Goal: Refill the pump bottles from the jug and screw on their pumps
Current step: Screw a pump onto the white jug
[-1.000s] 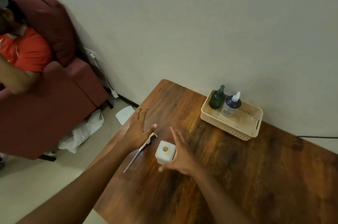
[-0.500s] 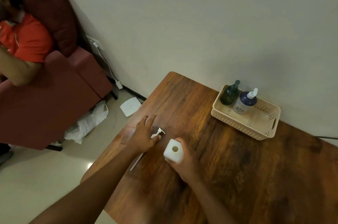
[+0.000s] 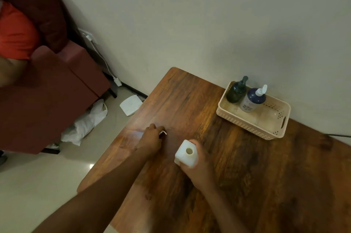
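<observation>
Since before, our left hand has curled over the white plastic pump, mostly hidden; right hand now grips the square white open-necked bottle.

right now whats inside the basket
Two pump bottles stand in the basket at its left end: a dark green bottle and a navy bottle, both with pumps on. The rest of the floor looks bare; the near wall hides its front strip.
</observation>
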The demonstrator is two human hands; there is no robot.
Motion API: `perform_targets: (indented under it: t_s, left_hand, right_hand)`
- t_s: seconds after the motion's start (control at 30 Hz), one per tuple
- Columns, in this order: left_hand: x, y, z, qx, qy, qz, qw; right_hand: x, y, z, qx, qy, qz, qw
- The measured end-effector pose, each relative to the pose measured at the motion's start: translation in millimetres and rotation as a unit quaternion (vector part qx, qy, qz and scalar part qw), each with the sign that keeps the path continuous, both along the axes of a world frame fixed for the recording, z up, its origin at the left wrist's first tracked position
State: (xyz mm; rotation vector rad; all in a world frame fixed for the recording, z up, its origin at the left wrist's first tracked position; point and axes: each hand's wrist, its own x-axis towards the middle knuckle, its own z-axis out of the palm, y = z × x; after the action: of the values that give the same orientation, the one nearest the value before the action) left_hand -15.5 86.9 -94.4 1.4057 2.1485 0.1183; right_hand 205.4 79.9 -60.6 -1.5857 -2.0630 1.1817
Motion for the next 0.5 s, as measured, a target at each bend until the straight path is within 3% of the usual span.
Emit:
perform_targets:
  t_s: [0.27, 0.5]
  left_hand:
    - [17.8, 6.6, 15.5, 0.048, -0.023, -0.013, 0.998]
    - [69.1, 30.0, 49.8, 0.183, -0.101, -0.08, 0.975]
  right_hand:
    - [22.9, 5.8, 10.2, -0.016, -0.003, -0.038, 0.999]
    - [78.6, 15.6, 27.2, -0.003, 0.009, -0.086, 0.996]
